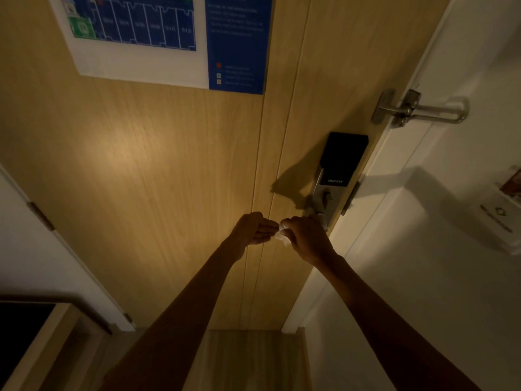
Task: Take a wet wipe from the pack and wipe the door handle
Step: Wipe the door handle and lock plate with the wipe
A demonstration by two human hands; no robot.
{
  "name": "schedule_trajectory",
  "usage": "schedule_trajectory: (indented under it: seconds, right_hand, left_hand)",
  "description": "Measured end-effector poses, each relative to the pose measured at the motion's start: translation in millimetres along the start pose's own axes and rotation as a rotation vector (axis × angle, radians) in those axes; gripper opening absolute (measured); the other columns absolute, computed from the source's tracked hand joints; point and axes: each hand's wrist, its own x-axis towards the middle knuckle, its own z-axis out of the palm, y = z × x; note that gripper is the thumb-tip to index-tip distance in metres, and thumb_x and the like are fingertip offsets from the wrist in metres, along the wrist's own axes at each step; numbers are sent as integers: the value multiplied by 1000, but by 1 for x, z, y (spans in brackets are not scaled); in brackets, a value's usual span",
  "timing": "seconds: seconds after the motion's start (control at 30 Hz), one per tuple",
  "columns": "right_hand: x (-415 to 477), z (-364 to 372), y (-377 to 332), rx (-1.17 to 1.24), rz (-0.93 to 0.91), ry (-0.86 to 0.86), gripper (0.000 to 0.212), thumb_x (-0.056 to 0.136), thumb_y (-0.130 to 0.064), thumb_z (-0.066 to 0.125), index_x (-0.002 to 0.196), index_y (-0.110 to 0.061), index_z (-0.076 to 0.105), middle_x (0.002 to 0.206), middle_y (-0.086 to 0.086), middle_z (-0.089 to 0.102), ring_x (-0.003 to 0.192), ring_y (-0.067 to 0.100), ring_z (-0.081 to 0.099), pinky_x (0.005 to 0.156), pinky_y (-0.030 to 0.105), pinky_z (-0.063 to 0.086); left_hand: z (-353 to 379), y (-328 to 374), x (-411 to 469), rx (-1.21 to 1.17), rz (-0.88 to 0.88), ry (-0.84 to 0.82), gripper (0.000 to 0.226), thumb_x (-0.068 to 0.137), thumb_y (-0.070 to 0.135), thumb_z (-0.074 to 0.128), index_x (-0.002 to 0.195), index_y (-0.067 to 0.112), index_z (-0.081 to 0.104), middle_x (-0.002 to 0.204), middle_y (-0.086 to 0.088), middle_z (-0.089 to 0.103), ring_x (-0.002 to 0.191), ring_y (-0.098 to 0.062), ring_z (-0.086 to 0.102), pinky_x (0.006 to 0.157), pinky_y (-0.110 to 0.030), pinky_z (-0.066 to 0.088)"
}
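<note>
A small white wet wipe (282,236) is pinched between my two hands in front of a wooden door (169,179). My left hand (255,230) grips its left edge with curled fingers. My right hand (306,239) is closed over its right part. The door handle sits just behind my right hand, below the black and silver smart lock (337,167); the hand hides most of it. No pack of wipes is in view.
A metal swing latch (417,108) bridges door and white frame above the lock. A blue floor-plan poster (169,38) hangs at the top of the door. A white wall (423,263) with a small card holder (504,210) is on the right.
</note>
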Motion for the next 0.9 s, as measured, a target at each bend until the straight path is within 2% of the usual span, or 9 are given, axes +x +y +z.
schedule_trajectory:
  seconds: [0.07, 0.2, 0.37, 0.47, 0.53, 0.6, 0.7, 0.8, 0.9]
  right_hand:
    - [2, 0, -2, 3, -6, -14, 22, 90, -22, 65, 109, -12, 66, 100, 4, 73, 96, 19, 68, 92, 29, 48]
    - [-2, 1, 5, 4, 6, 21, 23, 91, -21, 64, 111, -11, 67, 103, 4, 73, 98, 18, 68, 92, 23, 43]
    - [1, 7, 5, 5, -4, 19, 19, 92, -24, 61, 107, -13, 65, 100, 2, 72, 95, 17, 67, 90, 27, 50]
    - [0, 7, 0, 5, -40, 62, 16, 91, -22, 63, 105, -14, 65, 94, 1, 72, 90, 17, 68, 90, 31, 51]
    - [-3, 8, 3, -41, -47, 68, 19, 90, -24, 64, 107, -15, 65, 93, 1, 72, 89, 17, 68, 91, 31, 50]
    - [-5, 14, 6, -127, -41, 56, 21, 88, -25, 66, 107, -16, 63, 94, 1, 71, 89, 18, 68, 90, 33, 51]
    - [-5, 18, 6, -289, -69, 45, 23, 84, -25, 70, 100, -12, 61, 88, 6, 69, 83, 24, 68, 83, 38, 53]
    - [1, 10, 9, -339, -147, -63, 23, 89, -24, 64, 105, -9, 58, 89, 9, 68, 83, 26, 67, 84, 41, 50]
    - [17, -9, 8, -251, -67, -340, 26, 101, -29, 41, 119, -12, 49, 98, 7, 65, 87, 23, 63, 81, 34, 40]
  left_hand:
    - [0, 2, -2, -29, -30, 4, 34, 81, 10, 39, 80, 4, 73, 92, -13, 74, 97, -27, 68, 95, -39, 52]
    - [1, 6, -6, -31, -38, -7, 34, 80, 11, 40, 83, 3, 72, 95, -13, 74, 95, -26, 68, 92, -38, 53]
    - [1, 5, -7, 11, -54, 7, 35, 83, 13, 39, 90, 3, 72, 100, -12, 74, 99, -25, 68, 95, -37, 52]
    - [3, 7, -10, 40, -49, 15, 36, 85, 13, 37, 87, 6, 73, 103, -12, 73, 102, -22, 66, 98, -36, 50]
    - [4, 7, -12, 58, -35, 33, 38, 87, 14, 36, 87, 6, 74, 96, -7, 74, 102, -18, 66, 99, -34, 48]
    - [4, 7, -14, 63, -15, 39, 39, 90, 14, 36, 96, 2, 72, 92, -4, 74, 96, -14, 67, 97, -31, 48]
    - [4, 8, -18, 67, 6, 24, 39, 91, 13, 36, 105, -2, 69, 87, 1, 74, 91, -10, 67, 90, -26, 49]
    - [5, 9, -20, 67, 15, 43, 39, 92, 12, 36, 108, -6, 66, 84, 1, 74, 85, -7, 68, 84, -23, 50]
    - [8, 10, -20, 31, -11, 48, 40, 92, 10, 36, 114, -9, 63, 99, -8, 73, 96, -14, 68, 87, -24, 49]
